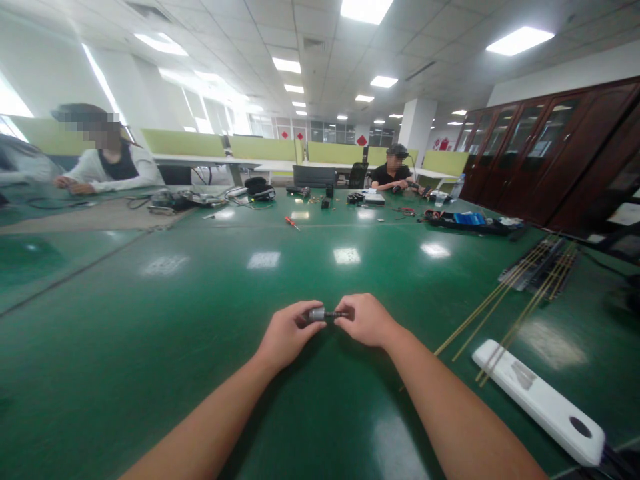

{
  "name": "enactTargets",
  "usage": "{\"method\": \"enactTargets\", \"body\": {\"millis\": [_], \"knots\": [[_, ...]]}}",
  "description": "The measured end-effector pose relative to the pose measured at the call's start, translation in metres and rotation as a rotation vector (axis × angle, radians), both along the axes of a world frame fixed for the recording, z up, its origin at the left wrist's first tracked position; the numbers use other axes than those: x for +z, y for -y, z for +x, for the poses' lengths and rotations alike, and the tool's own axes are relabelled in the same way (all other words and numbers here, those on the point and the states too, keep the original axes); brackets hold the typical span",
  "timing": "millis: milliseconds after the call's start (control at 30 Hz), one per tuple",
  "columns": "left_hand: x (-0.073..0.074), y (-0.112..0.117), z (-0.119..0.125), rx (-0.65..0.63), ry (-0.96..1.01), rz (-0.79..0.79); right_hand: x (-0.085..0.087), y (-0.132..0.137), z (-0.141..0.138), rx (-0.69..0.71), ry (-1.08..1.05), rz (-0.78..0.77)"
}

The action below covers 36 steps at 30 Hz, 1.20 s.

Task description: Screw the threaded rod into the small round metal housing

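Note:
Just over the green table (200,373), my left hand (287,333) is closed around a small grey metal cylinder (317,314) that looks like a little motor. A thin dark shaft (332,314) sticks out of its right end. The tip of that shaft is pinched between the thumb and fingers of my right hand (367,319). The cylinder and shaft lie level, in one line between both hands. Fingers hide the cylinder's left end and the shaft's far end.
A white power strip (537,400) lies to the right, with long thin yellowish rods (493,290) reaching over it. Further off are a red screwdriver (291,223) and a black tray (473,223) with blue packets. Two people sit across the table, one left (120,160), one far right (393,170).

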<state>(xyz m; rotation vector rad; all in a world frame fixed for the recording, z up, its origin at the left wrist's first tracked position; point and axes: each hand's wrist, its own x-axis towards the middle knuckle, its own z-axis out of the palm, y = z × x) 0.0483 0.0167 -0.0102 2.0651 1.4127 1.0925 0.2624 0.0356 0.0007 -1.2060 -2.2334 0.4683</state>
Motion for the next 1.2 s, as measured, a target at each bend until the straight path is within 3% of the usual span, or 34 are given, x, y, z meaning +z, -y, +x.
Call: {"method": "enactTargets", "body": {"millis": [1200], "knots": [[-0.0023,-0.0025,-0.0028,0.026,0.014,-0.042,0.0022,-0.0015,0.0025,-0.028,0.011,0.012]]}}
